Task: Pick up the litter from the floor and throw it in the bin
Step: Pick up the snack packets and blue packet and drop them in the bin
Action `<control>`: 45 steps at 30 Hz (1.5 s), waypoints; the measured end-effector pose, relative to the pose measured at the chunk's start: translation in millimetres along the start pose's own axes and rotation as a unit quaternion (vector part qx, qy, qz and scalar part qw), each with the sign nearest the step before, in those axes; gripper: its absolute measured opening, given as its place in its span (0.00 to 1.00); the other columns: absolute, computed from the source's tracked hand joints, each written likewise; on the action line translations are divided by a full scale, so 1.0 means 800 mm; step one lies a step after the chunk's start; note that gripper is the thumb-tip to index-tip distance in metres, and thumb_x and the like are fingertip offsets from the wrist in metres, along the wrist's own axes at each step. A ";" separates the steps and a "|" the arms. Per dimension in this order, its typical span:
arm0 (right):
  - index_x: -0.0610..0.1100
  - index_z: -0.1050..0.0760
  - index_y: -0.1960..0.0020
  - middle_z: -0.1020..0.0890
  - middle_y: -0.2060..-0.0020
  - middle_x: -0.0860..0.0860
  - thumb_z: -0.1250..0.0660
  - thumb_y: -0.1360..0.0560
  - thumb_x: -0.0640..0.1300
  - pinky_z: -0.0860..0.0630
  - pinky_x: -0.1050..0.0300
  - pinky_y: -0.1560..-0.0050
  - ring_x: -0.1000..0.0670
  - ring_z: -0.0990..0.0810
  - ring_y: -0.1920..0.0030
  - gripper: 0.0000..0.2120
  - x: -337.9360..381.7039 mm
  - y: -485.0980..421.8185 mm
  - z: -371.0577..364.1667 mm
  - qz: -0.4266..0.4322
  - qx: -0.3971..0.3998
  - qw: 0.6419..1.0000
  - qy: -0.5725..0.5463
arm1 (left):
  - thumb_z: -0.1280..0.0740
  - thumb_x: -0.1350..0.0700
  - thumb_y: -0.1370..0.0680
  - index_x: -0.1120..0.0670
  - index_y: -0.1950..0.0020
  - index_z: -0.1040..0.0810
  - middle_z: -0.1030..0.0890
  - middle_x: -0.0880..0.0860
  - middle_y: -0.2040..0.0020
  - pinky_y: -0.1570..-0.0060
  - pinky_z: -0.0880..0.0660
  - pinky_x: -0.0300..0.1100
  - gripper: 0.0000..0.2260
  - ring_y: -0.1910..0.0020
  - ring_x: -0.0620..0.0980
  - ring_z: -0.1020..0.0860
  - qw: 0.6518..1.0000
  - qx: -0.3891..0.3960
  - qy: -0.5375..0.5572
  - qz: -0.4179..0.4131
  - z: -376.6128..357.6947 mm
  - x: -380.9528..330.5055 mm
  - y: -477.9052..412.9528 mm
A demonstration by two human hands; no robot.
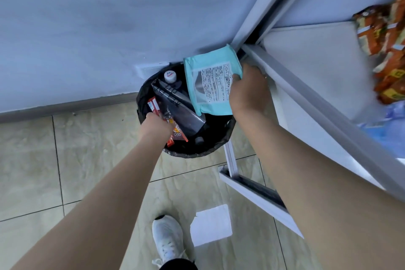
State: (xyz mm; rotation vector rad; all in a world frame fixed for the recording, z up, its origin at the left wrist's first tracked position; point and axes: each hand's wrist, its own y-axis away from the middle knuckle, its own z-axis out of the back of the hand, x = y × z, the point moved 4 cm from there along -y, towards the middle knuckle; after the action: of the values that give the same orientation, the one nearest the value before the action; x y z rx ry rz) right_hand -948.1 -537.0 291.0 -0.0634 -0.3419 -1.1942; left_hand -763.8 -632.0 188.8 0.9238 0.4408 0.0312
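A round black bin (197,153) lined with a dark bag stands against the wall. Inside it lie a dark silver pouch (182,107) and a bottle with a white cap (170,76). My right hand (248,92) holds a light teal packet (211,81) with a printed label over the bin's far right side. My left hand (156,125) grips a red snack wrapper (175,131) above the bin's left rim. A white sheet of paper (211,224) lies on the tiled floor near my shoe.
A white metal shelf frame (306,94) stands right of the bin, with orange snack packs (388,50) on its shelf and a low rail (258,195) by the floor. My white shoe (167,239) rests on beige tiles. The grey wall runs behind.
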 end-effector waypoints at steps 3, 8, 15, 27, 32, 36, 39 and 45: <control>0.44 0.26 0.40 0.24 0.40 0.46 0.42 0.22 0.37 0.40 0.57 0.57 0.42 0.26 0.40 0.13 0.007 0.007 -0.005 0.001 -0.040 0.999 0.027 | 0.29 0.49 0.28 0.62 0.33 0.33 0.24 0.61 0.38 0.44 0.25 0.52 0.28 0.41 0.61 0.24 1.000 0.008 0.028 -0.005 -0.001 0.005 0.002; 0.50 0.23 0.38 0.25 0.40 0.46 0.42 0.26 0.32 0.40 0.58 0.60 0.45 0.28 0.39 0.22 0.025 0.018 0.007 0.071 -0.095 0.993 0.008 | 0.30 0.48 0.28 0.59 0.33 0.31 0.21 0.54 0.42 0.47 0.24 0.47 0.28 0.49 0.55 0.22 0.994 0.046 0.092 -0.034 -0.007 0.019 0.006; 0.46 0.24 0.39 0.23 0.46 0.47 0.40 0.22 0.37 0.39 0.57 0.61 0.45 0.25 0.46 0.14 0.023 0.038 -0.017 0.133 -0.024 0.988 0.069 | 0.29 0.50 0.27 0.60 0.30 0.33 0.23 0.56 0.38 0.41 0.25 0.49 0.30 0.41 0.57 0.23 0.990 0.047 0.112 -0.067 0.008 0.027 0.013; 0.40 0.36 0.30 0.29 0.34 0.42 0.37 0.24 0.58 0.32 0.46 0.37 0.40 0.33 0.32 0.30 0.078 0.119 -0.038 0.158 0.179 0.959 0.152 | 0.31 0.43 0.28 0.56 0.25 0.38 0.32 0.57 0.27 0.32 0.34 0.52 0.35 0.28 0.57 0.34 0.981 0.012 -0.093 -0.167 0.075 0.099 0.084; 0.41 0.33 0.31 0.26 0.35 0.42 0.37 0.24 0.57 0.33 0.47 0.34 0.40 0.34 0.30 0.28 0.135 0.283 -0.045 0.216 0.325 0.905 0.169 | 0.32 0.42 0.27 0.55 0.25 0.38 0.33 0.57 0.27 0.32 0.34 0.53 0.34 0.28 0.57 0.36 0.970 -0.003 -0.178 -0.163 0.120 0.225 0.169; 0.42 0.35 0.29 0.26 0.33 0.42 0.36 0.25 0.58 0.31 0.51 0.37 0.40 0.31 0.32 0.30 0.158 0.462 -0.064 0.265 0.375 0.864 0.206 | 0.32 0.43 0.27 0.55 0.26 0.37 0.32 0.57 0.28 0.31 0.34 0.52 0.34 0.28 0.58 0.36 0.979 -0.025 -0.167 -0.118 0.142 0.394 0.248; 0.40 0.34 0.30 0.27 0.33 0.42 0.37 0.23 0.57 0.33 0.55 0.37 0.41 0.31 0.32 0.29 0.155 0.607 -0.082 0.300 0.405 0.834 0.224 | 0.32 0.44 0.27 0.55 0.27 0.36 0.31 0.57 0.29 0.32 0.34 0.52 0.33 0.29 0.58 0.36 0.986 -0.038 -0.148 -0.065 0.146 0.544 0.306; 0.40 0.33 0.30 0.28 0.32 0.42 0.38 0.22 0.55 0.35 0.57 0.34 0.42 0.33 0.30 0.26 0.106 0.845 -0.108 0.323 0.471 0.787 0.232 | 0.32 0.44 0.27 0.55 0.26 0.35 0.30 0.58 0.29 0.32 0.35 0.50 0.32 0.29 0.59 0.35 0.993 -0.056 -0.100 0.039 0.115 0.801 0.425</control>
State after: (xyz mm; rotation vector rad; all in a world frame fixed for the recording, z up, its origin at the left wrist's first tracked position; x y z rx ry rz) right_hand -280.3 -380.9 322.2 0.9133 -0.4001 -0.2280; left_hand -90.9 -359.4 273.9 0.8238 0.2146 0.0338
